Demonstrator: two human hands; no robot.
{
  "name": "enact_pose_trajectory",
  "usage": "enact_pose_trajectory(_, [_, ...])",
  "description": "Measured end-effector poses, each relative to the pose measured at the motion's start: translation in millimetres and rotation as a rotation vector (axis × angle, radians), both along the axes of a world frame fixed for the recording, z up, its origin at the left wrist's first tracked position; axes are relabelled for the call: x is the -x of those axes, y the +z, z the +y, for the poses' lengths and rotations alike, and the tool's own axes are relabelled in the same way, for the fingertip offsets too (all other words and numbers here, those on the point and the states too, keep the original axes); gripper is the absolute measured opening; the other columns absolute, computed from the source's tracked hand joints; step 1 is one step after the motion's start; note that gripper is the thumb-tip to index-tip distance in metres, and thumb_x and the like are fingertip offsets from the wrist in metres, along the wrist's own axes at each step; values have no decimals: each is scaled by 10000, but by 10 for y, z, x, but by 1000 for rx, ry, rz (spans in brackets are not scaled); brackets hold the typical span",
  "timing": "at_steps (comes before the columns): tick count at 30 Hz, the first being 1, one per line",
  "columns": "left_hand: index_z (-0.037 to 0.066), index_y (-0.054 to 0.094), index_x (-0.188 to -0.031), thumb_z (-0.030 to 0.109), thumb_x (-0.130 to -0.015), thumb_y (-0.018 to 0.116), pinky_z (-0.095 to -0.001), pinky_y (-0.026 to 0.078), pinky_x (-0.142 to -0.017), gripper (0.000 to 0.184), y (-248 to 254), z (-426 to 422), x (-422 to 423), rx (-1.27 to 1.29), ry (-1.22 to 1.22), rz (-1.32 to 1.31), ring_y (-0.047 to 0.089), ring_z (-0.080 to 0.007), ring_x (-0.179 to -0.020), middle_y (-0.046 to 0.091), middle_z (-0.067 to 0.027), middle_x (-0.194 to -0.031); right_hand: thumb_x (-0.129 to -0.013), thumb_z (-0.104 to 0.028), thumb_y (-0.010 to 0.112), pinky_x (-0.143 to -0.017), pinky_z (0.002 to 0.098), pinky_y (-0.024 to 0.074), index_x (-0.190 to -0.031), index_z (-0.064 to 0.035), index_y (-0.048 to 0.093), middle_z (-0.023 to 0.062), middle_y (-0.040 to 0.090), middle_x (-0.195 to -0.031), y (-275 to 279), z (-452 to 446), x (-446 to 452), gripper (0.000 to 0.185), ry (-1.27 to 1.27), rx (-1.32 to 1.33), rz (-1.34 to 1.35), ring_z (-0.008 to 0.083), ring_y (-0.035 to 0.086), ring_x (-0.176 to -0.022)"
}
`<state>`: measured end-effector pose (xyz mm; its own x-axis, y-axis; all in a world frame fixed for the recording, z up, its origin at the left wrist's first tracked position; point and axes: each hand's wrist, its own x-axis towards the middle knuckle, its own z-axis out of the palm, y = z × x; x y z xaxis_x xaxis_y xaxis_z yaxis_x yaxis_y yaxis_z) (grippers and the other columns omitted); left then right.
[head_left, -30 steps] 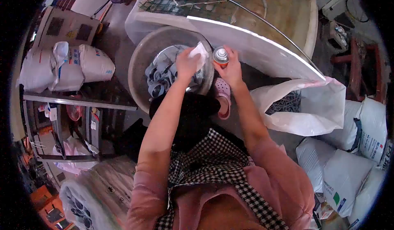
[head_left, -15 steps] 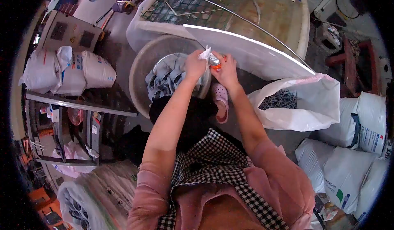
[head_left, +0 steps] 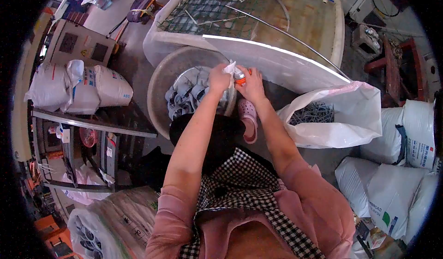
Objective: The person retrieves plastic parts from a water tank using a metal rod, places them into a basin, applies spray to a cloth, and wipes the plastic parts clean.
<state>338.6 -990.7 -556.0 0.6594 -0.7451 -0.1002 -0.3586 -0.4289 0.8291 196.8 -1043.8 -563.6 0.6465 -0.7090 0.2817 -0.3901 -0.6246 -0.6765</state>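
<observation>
My left hand (head_left: 219, 80) is closed on a crumpled white cloth (head_left: 230, 68) in the head view, above the right part of a round tub's rim (head_left: 159, 74). Right beside it, my right hand (head_left: 252, 85) has its fingers wrapped round a small silver can with an orange band (head_left: 240, 77). The cloth and the can are close together; whether they touch I cannot make out. Inside the tub lie several grey curved plastic parts (head_left: 198, 92). A pink clog (head_left: 248, 116) shows below my hands.
A white board (head_left: 277, 60) leans along a large water tank (head_left: 339, 37) with green netting. To the right, an open white sack (head_left: 355, 125) contains many thin grey pieces. Filled sacks (head_left: 110, 88) sit on the left, near a metal frame (head_left: 97, 123); more white sacks (head_left: 392, 194) stand at right.
The view has shifted slightly. Both hands remain close together with the cloth and the can, and my right fingers have moved a little around the can.
</observation>
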Motion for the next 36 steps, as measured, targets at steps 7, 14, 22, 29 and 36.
enact_pose_trajectory(7, [-37, 585, -1060, -57, -705, 540, -301, 476, -693, 359, 60, 4, 15, -1, 14, 68, 611, -195, -802, 633, -120, -934, -628, -206, 739, -848, 442, 374, -1249, -209, 420, 159, 444, -1030, 27, -1, -12, 698, -8, -3, 51, 365, 468, -979])
enact_pose_trajectory(14, [-39, 591, -1057, -41, -702, 543, -305, 481, -659, 358, 175, 6, 76, -31, 37, 69, 615, -199, -768, 635, -125, -907, -625, -190, 742, -854, 446, 371, -1231, -205, 428, 158, 450, -1026, 39, -4, 1, 683, 10, 1, -1, 368, 467, -983])
enact_pose_trajectory(22, [-40, 571, -1079, -60, -707, 550, -297, 487, -699, 373, 43, 7, -92, 25, 30, 136, 617, -205, -807, 631, -129, -946, -620, -115, 747, -924, 387, 397, -1207, -149, 436, 138, 507, -1116, 38, -82, 48, 666, 112, -350, -352, 315, 504, -1065])
enact_pose_trajectory(29, [-54, 547, -1094, -88, -726, 525, -298, 489, -746, 371, 268, 6, -143, 136, 6, 411, 614, -212, -864, 622, -135, -991, -636, -36, 718, -882, 306, 420, -1213, -142, 409, 72, 515, -1101, 11, -148, 94, 662, 234, -737, -580, 176, 516, -1005])
enact_pose_trajectory(36, [-67, 519, -1117, -89, -738, 529, -304, 495, -735, 381, 563, 28, -91, 142, -36, 516, 620, -214, -841, 617, -147, -988, -665, 9, 622, -829, 372, 475, -1281, -160, 345, 114, 544, -1089, 71, -138, 106, 696, 392, -1243, -868, 238, 568, -973])
